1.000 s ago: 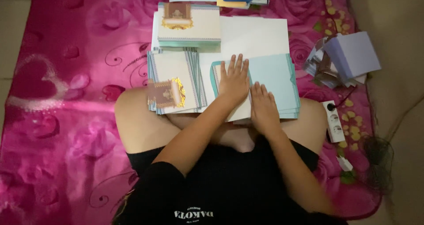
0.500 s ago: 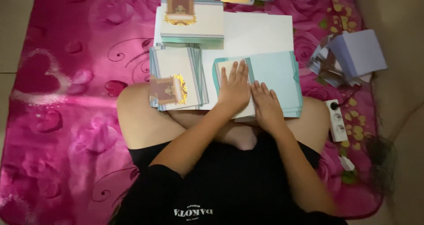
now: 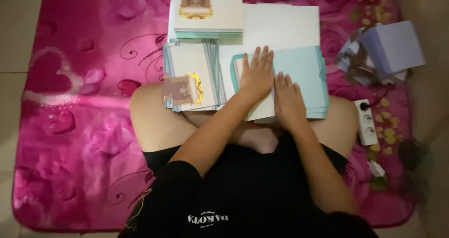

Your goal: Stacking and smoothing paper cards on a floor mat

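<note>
Pink flowered rug (image 3: pixel 84 126) beneath; both hands, left (image 3: pixel 257 75) and right (image 3: pixel 290 101), press flat on pale-blue card stack (image 3: pixel 304 74).

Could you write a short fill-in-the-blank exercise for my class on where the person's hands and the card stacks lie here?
1. Both the left hand and the right hand press flat on a pale ____ card.
2. The person sits on a ____ rug patterned with hearts.
3. The white power strip lies on the person's ____ side.
4. The stack with a gold-and-brown emblem lies to the ____ of the hands.

Missing words: blue; pink; right; left
</note>
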